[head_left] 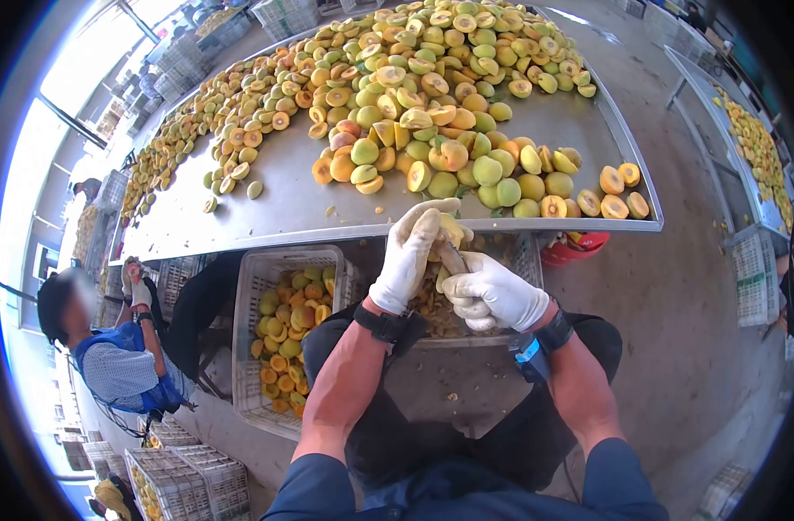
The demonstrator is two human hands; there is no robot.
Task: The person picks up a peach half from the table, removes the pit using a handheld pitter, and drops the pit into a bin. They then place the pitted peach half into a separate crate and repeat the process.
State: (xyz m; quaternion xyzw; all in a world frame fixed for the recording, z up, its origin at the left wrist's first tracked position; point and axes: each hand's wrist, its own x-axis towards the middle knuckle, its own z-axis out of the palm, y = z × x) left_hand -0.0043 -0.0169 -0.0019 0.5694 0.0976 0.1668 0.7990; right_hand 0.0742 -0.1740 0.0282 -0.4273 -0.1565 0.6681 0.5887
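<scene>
My left hand (410,252), in a white glove, is closed around a yellow peach half (450,229) in front of the table's near edge. My right hand (494,291), gloved too, grips a short hand tool with a brownish-grey shaft (451,259), whose upper end meets the peach half. The tip is hidden by the fruit and fingers. Below the hands, a crate (529,276) holds light-coloured scraps. Close beyond them on the metal table lie whole and halved peaches (488,171).
A big heap of peaches (388,78) covers much of the metal table (284,204). A white crate (240,347) of peach halves stands at left, a red bucket (577,250) under the right corner. A seated person (136,365) works at left. Another table (718,130) stands right.
</scene>
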